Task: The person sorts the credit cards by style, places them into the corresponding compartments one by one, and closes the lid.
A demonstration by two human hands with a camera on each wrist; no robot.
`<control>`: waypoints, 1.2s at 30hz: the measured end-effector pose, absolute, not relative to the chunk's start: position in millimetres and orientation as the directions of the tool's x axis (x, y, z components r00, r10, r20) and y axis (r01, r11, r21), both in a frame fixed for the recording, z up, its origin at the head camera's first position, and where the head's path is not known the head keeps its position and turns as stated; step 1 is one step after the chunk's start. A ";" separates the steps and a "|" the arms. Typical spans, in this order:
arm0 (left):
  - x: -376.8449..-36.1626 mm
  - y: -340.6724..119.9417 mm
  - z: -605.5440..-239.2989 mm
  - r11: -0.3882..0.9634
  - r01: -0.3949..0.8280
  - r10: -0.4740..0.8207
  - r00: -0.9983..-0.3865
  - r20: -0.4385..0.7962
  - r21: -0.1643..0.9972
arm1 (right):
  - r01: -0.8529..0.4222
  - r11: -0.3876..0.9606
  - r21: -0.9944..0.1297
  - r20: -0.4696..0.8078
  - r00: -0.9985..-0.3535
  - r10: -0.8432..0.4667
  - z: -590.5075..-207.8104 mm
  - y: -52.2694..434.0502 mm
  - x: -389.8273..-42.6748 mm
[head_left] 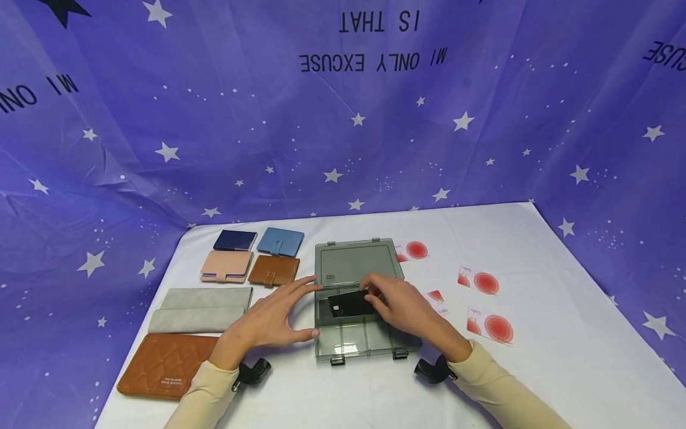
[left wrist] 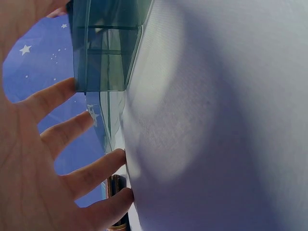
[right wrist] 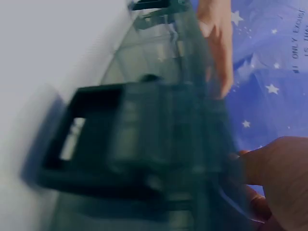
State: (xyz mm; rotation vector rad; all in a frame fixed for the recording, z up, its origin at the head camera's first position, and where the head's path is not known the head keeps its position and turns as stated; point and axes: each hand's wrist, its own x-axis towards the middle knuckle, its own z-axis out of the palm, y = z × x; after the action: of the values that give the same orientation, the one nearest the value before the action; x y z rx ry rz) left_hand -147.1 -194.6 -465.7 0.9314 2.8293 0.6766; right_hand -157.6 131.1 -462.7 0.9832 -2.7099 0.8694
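Black card [head_left: 348,304] | right hand [head_left: 401,302] pinches it over box [head_left: 354,339] | left hand [head_left: 268,320] spread at box's left rim | cloth [head_left: 311,396] in front

Blk rect. card [head_left: 351,304] — over mid of open, see-thru, divided grn box [head_left: 352,341].

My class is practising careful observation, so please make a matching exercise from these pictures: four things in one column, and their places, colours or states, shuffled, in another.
Column one
1. Black card
2. Box
3. Quilted case
4. Navy case

Column two
A. Brown, at the near left of the table
B. At the back, beside the light blue case
C. Pinched in the right-hand grip
D. Green-grey, see-through, lid open

Right pairs: 1-C, 2-D, 3-A, 4-B
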 end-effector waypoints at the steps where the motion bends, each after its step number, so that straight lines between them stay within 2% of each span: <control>1: -147.1 -194.5 -465.6 0.716 0.544 0.583 -0.811 0.054 0.437 | -0.623 0.626 -0.469 0.299 -0.779 -0.552 -464.6 129.9 -156.8; 8: -147.2 -194.4 -466.2 0.714 0.545 0.584 -0.810 0.057 0.440 | -0.643 0.647 -0.411 0.268 -0.763 -0.588 -470.8 124.2 -153.2; 14: -146.4 -195.2 -467.7 0.716 0.542 0.579 -0.813 0.059 0.440 | -0.634 0.673 -0.381 0.170 -0.763 -0.623 -472.8 121.2 -150.3; 23: -146.7 -194.6 -467.8 0.714 0.545 0.584 -0.810 0.055 0.440 | -0.618 0.628 -0.472 0.131 -0.754 -0.643 -458.6 134.7 -155.5; 28: -147.8 -192.5 -464.4 0.712 0.547 0.590 -0.806 0.048 0.440 | -0.588 0.616 -0.524 0.179 -0.784 -0.595 -442.2 162.1 -175.0; 33: -146.5 -193.0 -463.3 0.715 0.543 0.587 -0.809 0.045 0.439 | -0.575 0.612 -0.543 0.217 -0.800 -0.560 -437.8 205.6 -216.8; 36: -145.7 -193.9 -464.9 0.716 0.542 0.585 -0.810 0.046 0.440 | -0.544 0.641 -0.541 0.180 -0.820 -0.543 -440.0 231.1 -245.0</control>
State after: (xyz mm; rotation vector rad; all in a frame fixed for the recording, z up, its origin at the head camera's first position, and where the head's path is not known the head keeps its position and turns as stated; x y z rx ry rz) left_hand -145.7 -193.9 -464.9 0.9292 2.8197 0.6772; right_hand -245.0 231.1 -440.0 0.9421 -2.8450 0.9389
